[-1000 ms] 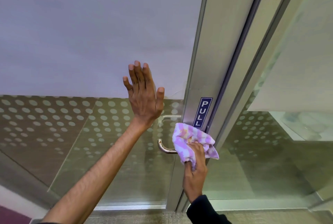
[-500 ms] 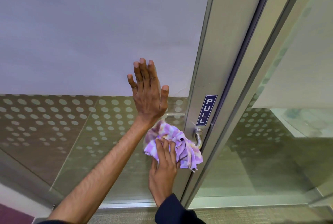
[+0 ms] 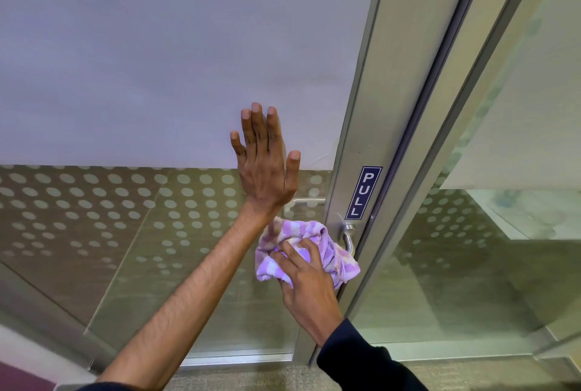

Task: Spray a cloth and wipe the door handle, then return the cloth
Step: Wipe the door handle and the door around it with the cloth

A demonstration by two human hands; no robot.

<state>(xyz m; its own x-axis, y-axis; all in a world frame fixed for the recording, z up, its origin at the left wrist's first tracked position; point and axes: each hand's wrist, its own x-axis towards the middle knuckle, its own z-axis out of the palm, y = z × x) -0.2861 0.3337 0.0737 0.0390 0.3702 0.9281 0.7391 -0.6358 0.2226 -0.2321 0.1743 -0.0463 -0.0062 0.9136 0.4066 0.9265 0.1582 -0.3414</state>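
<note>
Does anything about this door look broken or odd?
Nothing stands out. The left hand lies flat on the glass door, and the right hand presses the purple cloth over the handle.

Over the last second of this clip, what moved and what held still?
The right hand slid the cloth leftward along the door handle, from the frame end out over the lever, uncovering the handle's base. The left hand stayed flat against the glass door; the cloth stayed gripped.

left hand (image 3: 265,170) flat, right hand (image 3: 306,283) clutching
</note>
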